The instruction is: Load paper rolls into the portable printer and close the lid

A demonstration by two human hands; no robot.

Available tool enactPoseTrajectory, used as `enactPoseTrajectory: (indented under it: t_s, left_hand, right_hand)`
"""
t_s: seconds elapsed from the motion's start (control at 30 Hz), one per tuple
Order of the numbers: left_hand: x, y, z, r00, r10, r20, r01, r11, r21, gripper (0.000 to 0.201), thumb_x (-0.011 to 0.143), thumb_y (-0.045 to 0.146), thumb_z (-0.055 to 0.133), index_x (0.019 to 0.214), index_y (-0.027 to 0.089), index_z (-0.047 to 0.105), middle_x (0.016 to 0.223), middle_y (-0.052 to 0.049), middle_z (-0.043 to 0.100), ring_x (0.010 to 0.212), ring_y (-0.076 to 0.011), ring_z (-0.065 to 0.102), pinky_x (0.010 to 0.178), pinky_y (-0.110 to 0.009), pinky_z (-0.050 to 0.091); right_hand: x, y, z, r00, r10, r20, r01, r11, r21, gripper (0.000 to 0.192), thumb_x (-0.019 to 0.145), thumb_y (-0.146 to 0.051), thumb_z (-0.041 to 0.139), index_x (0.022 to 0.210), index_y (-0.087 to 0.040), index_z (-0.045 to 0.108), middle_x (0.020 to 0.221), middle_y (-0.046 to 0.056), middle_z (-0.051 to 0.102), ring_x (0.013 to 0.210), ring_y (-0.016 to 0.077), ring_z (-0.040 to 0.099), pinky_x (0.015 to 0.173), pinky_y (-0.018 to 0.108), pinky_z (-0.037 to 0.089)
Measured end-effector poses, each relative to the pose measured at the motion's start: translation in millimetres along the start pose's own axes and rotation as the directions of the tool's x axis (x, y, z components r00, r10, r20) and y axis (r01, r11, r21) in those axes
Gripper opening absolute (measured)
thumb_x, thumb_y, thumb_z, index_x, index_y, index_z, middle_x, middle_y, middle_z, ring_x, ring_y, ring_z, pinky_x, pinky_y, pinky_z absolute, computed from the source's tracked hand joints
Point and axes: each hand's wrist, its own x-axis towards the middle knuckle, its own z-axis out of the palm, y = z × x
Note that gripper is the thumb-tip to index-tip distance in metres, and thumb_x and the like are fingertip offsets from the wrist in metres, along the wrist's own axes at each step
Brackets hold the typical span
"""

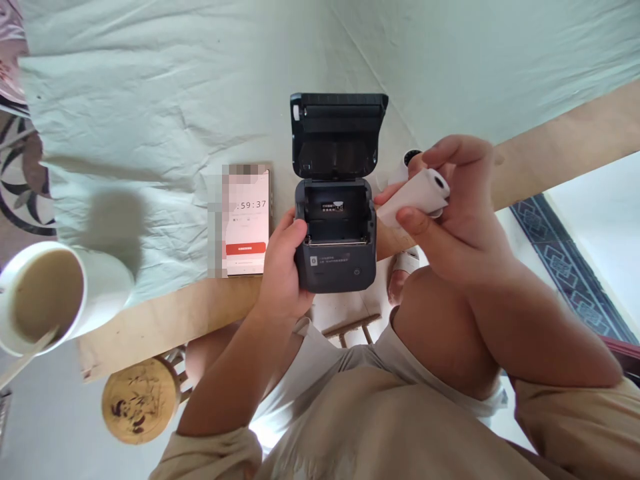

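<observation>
A dark grey label printer (340, 267) is in front of me with its lid (340, 137) swung up, so its paper bay shows with a small sticker inside. My left hand (285, 267) grips the printer's left side, thumb on the near-left edge. In my right hand (460, 213) is a white paper roll (413, 197), held by thumb and fingers just right of the printer. The roll's hollow core faces up and to the right. Beyond my right fingers sits a small round item with a dark top (413, 157), partly hidden.
A phone (247, 227) showing a timer lies left of the printer on the pale green cloth (190, 87). At the far left stands a white mug (107, 273) of brownish liquid with a stirrer. Below the wooden table edge (200, 310) is a round stool (140, 400).
</observation>
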Motion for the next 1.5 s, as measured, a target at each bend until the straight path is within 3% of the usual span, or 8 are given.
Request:
enactPoseTrajectory:
  t_s: [0.2,0.43,0.63,0.83,1.0,1.3,1.4,1.5]
  left_hand:
    - [-0.6,1.5,2.9,1.000,-0.001,0.002,0.001,1.000,-0.013,0.036,0.080,0.048,0.073,0.103,0.021,0.068,0.090,0.000,0.077,0.078,-0.0164,0.075,0.070,-0.026,0.062]
    - [-2.7,1.4,3.7,1.000,0.019,-0.018,-0.019,1.000,-0.009,0.031,0.082,0.045,0.073,0.101,0.021,0.068,0.087,0.001,0.076,0.074,-0.0142,0.073,0.066,-0.024,0.060]
    - [-2.0,-3.3,1.2,0.992,0.108,0.071,-0.111,0.993,0.038,0.027,0.085,0.040,0.074,0.105,0.022,0.069,0.093,0.001,0.075,0.077,-0.0131,0.072,0.066,-0.021,0.059]
    - [-1.6,-5.5,0.2,0.990,0.129,0.049,-0.134,0.986,0.101,0.027,0.084,0.039,0.077,0.104,0.023,0.070,0.093,0.001,0.071,0.073,-0.0113,0.068,0.063,-0.019,0.056]
    - [-3.8,-5.6,1.2,0.986,0.148,0.079,-0.156,0.983,0.098,0.022,0.086,0.037,0.075,0.104,0.024,0.071,0.091,0.002,0.071,0.076,-0.0110,0.067,0.066,-0.019,0.056]
    - [-4.7,-8.0,-8.9,0.966,0.166,0.199,-0.203,0.962,0.182,0.047,0.076,0.027,0.085,0.119,0.029,0.066,0.110,0.002,0.072,0.094,-0.0151,0.067,0.083,-0.024,0.057]
    - [-5.4,-8.0,-10.7,0.968,0.147,0.202,-0.193,0.953,0.233,0.056,0.075,0.027,0.085,0.126,0.030,0.063,0.114,-0.001,0.072,0.099,-0.0199,0.069,0.085,-0.029,0.058]
    - [-6.0,-8.1,-9.8,0.971,0.132,0.200,-0.180,0.954,0.240,0.062,0.072,0.031,0.087,0.129,0.030,0.062,0.109,-0.003,0.073,0.096,-0.0225,0.070,0.081,-0.031,0.058]
  right_hand:
    - [3.1,-4.0,1.8,0.978,-0.152,-0.143,0.148,0.988,-0.040,0.062,0.081,-0.026,0.082,0.130,-0.046,0.050,0.105,-0.003,0.062,0.092,0.0145,0.072,0.083,0.033,0.066]
    - [0.0,-10.4,7.0,0.944,-0.199,-0.265,0.181,0.979,-0.091,0.048,0.081,-0.040,0.082,0.125,-0.041,0.063,0.111,-0.002,0.068,0.098,0.0181,0.072,0.085,0.038,0.066]
    - [0.8,-6.1,15.6,0.930,-0.344,-0.131,0.299,0.913,-0.276,0.052,0.081,-0.030,0.082,0.128,-0.037,0.061,0.107,0.002,0.068,0.092,0.0195,0.069,0.081,0.039,0.062]
    - [7.4,-5.1,28.5,0.906,-0.410,-0.108,0.326,0.837,-0.440,0.027,0.080,-0.018,0.079,0.092,-0.025,0.056,0.097,0.001,0.073,0.088,0.0174,0.071,0.073,0.033,0.058]
    - [8.8,-5.3,31.2,0.942,-0.335,-0.033,0.272,0.815,-0.512,0.016,0.087,-0.009,0.065,0.084,-0.024,0.059,0.103,-0.003,0.075,0.091,0.0149,0.071,0.076,0.033,0.053]
    - [-0.2,-9.7,27.3,0.862,-0.454,0.225,0.507,0.762,-0.403,0.016,0.095,-0.040,0.065,0.088,-0.026,0.064,0.076,-0.003,0.067,0.075,0.0145,0.062,0.071,0.038,0.044]
    - [0.2,-10.1,22.6,0.884,-0.466,0.044,0.453,0.829,-0.329,0.011,0.093,-0.032,0.065,0.085,-0.024,0.064,0.076,0.000,0.064,0.072,0.0138,0.060,0.064,0.035,0.049]
    - [1.2,-12.5,17.9,0.904,-0.340,-0.261,0.269,0.924,-0.271,0.021,0.090,-0.023,0.066,0.110,-0.032,0.068,0.110,0.005,0.065,0.111,0.0194,0.063,0.059,0.029,0.054]
